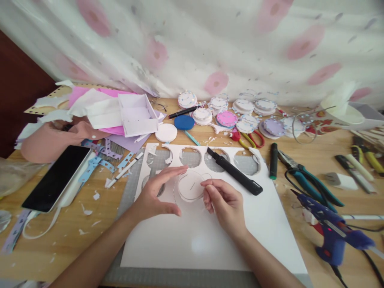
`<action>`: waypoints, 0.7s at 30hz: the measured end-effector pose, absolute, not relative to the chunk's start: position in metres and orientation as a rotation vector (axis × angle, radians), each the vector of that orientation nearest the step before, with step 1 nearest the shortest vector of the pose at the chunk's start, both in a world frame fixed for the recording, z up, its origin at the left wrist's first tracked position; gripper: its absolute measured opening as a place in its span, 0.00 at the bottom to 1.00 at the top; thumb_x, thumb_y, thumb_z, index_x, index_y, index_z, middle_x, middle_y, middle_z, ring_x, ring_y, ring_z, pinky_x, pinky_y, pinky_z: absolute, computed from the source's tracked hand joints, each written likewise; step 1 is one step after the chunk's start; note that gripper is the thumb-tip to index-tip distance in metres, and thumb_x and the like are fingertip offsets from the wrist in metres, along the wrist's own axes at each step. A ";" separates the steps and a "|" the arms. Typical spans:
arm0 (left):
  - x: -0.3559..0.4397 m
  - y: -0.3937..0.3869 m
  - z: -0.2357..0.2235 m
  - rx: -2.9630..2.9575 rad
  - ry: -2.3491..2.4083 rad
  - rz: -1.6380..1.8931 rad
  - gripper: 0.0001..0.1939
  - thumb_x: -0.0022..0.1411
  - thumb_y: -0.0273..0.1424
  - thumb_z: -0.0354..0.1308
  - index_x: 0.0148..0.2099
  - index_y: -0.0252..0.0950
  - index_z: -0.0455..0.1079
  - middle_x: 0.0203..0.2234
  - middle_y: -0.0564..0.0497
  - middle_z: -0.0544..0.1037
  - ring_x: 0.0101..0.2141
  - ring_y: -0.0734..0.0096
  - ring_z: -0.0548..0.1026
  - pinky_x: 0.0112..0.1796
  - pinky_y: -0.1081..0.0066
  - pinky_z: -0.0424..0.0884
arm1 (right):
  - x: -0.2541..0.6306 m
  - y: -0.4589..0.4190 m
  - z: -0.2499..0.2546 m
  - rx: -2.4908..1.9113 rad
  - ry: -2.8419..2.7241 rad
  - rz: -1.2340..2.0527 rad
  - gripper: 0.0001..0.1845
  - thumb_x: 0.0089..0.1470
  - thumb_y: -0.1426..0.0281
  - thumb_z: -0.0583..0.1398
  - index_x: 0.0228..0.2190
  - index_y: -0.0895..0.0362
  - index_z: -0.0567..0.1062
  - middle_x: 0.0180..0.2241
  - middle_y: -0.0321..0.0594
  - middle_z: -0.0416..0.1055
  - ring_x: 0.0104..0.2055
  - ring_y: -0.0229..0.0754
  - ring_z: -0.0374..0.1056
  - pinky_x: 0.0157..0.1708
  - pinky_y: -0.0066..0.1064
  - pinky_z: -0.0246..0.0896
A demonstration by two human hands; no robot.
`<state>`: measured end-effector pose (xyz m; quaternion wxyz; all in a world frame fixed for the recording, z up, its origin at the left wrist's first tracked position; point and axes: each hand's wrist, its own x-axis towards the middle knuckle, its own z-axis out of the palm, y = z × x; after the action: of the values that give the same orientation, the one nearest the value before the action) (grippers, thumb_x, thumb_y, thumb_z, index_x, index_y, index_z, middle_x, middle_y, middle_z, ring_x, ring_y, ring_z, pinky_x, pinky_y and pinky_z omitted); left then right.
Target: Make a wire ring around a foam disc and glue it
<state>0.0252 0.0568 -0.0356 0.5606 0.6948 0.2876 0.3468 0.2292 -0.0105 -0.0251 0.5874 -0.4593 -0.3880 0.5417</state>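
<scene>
A pale round disc (190,186) with a clear ring around it lies on a white foam board (204,232) that has several round holes cut along its far edge. My left hand (157,196) curves beside the disc's left rim, fingers stretched out and apart. On the disc's right side my right hand (223,202) has its fingers pinched together at the rim; what they grip is too small to make out. A black craft knife (234,171) lies on the board just beyond my right hand.
A blue glue gun (327,224), teal pliers (309,182) and a black marker (273,161) lie right of the board. A phone (57,178) rests at left among paper scraps. Decorated discs (227,119), red scissors (250,138) and a white box (138,114) sit behind, below a curtain.
</scene>
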 end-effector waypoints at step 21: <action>0.041 0.054 -0.037 1.129 0.407 0.909 0.35 0.39 0.34 0.75 0.50 0.41 0.66 0.42 0.47 0.74 0.48 0.56 0.72 0.49 0.58 0.65 | 0.229 -0.003 -0.020 -0.970 -0.539 1.585 0.09 0.51 0.65 0.66 0.28 0.56 0.73 0.21 0.31 0.72 0.19 0.26 0.63 0.17 0.14 0.55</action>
<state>0.0415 0.0540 -0.0367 0.7298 0.5127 0.1846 0.4129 0.2292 -0.0034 -0.0203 0.5675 -0.4129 -0.2296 0.6744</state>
